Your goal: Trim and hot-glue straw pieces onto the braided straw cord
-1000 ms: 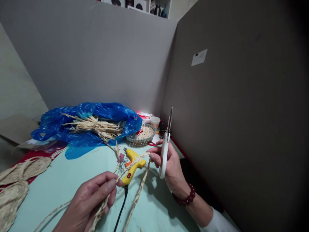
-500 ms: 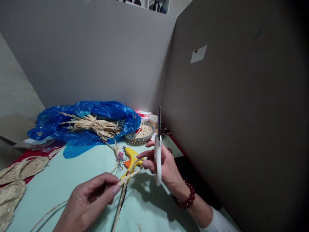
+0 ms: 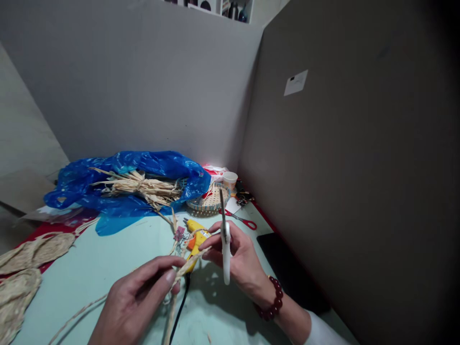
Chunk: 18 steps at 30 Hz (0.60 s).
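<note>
Head view. A: Hands?
B: Left hand: thumb and forefinger pinched shut on braid, just above table. Right hand: curled round scissors, blades upright, fingertips touching the braid's loose end.
A: Handling?
B: Judged: hold braid taut, steady the end, bring blades square across the straw, clear of left fingertips and glue gun.
A: Writing?
B: Label on partition: too small to read. Glue gun: no brand legible.
</note>
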Each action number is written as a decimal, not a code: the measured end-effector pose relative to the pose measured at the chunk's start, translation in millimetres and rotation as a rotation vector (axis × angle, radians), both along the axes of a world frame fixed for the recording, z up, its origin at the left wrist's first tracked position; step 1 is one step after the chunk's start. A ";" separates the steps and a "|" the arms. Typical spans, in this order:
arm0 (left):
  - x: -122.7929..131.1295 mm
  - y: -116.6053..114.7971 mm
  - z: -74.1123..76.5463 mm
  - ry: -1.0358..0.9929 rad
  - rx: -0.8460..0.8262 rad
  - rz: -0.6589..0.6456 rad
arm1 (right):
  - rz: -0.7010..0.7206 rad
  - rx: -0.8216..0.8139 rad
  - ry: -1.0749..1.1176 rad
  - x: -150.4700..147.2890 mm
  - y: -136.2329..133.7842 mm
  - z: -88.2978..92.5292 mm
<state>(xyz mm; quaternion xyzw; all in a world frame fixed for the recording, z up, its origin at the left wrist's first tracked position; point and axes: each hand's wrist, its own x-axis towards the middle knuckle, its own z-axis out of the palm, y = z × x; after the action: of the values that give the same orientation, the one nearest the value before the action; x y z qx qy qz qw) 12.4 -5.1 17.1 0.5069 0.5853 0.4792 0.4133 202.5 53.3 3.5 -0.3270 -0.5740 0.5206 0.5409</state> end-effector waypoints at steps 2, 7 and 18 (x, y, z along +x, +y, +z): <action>1.8 -0.7 0.5 -0.021 -0.002 0.006 | -0.023 -0.028 0.035 0.5 2.5 -2.4; 5.1 -0.5 2.5 -0.052 0.013 -0.008 | -0.068 -0.059 0.070 1.3 9.0 -12.5; 7.2 -2.2 0.1 -0.225 -0.160 -0.277 | -0.022 -0.092 0.053 -2.5 2.3 -2.9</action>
<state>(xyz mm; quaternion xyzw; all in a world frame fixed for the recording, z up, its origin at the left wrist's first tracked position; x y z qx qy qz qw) 19.6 -7.4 17.1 0.4916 0.4961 0.4234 0.5770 200.0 55.6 0.7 -0.3439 -0.5315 0.5490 0.5458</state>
